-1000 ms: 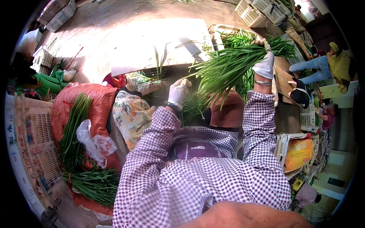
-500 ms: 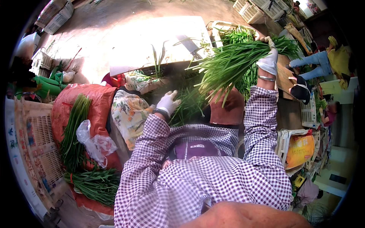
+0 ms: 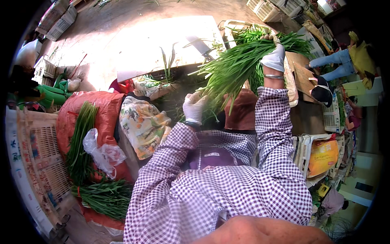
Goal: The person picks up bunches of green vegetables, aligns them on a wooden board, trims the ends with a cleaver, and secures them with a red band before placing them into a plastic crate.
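My right hand (image 3: 273,57), in a white glove with bare fingertips, grips a large bunch of garlic chives (image 3: 233,67) from above. The pale stem ends point left and down toward me, and the leafy ends hang over a crate (image 3: 291,81) on the right. My left hand (image 3: 193,109), also gloved, is raised beside the lower stem ends with its fingers bent together. Whether a stem is pinched in them is hard to make out. More loose chives (image 3: 255,34) fill the crate beneath the bunch.
A white board (image 3: 162,49) with a knife (image 3: 198,44) lies ahead. On my left, bundled chives (image 3: 83,138) and a clear plastic bag (image 3: 103,152) rest on a red sack (image 3: 107,105), beside a crate (image 3: 48,158). Another person (image 3: 341,61) is at far right.
My right hand has moved left and slightly down with the chives. My left hand has risen to the right, close to the stem ends, and its fingers have drawn together.
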The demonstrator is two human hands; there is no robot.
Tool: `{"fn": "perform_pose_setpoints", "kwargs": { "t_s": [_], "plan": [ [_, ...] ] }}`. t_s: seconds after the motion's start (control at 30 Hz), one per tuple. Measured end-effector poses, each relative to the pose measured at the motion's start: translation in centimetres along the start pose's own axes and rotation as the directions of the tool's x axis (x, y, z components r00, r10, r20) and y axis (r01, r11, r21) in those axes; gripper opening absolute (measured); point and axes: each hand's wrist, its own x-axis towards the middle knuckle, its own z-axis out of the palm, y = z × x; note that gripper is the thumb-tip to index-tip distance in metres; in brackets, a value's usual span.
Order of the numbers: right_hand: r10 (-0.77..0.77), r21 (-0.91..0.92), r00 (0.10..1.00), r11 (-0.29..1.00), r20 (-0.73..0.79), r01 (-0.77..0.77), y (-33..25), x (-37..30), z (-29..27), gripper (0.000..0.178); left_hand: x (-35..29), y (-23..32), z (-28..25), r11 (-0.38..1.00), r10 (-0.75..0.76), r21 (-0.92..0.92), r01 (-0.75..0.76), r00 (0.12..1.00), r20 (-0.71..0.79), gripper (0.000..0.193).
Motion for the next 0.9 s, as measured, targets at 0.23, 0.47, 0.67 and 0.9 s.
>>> {"fn": "perform_pose_setpoints", "kwargs": {
  "t_s": [0.23,0.47,0.67,0.9],
  "plan": [
    [-0.036,-0.052,0.998,0.998,0.043,0.038,1.5,-0.6,-0.1,0.014,0.9,-1.7,1.1,0.931,0.283,0.262,-0.255,0.956,-0.074,0.019],
    [-0.097,-0.174,0.995,0.980,-0.006,0.094,2.7,-3.4,1.7,0.017,3.1,0.0,-0.5,0.348,0.461,0.732,-0.586,0.787,0.411,0.012],
    [-0.131,-0.119,0.991,0.985,-0.015,0.129,3.7,-5.1,2.5,0.012,4.2,-0.7,0.6,0.209,0.310,0.850,-0.484,0.857,0.412,0.015],
    [-0.185,-0.203,0.982,0.961,0.044,0.190,5.2,-7.4,3.4,0.011,3.7,2.0,1.9,0.903,-0.261,-0.217,0.371,0.874,0.409,0.012]
  ]
}}
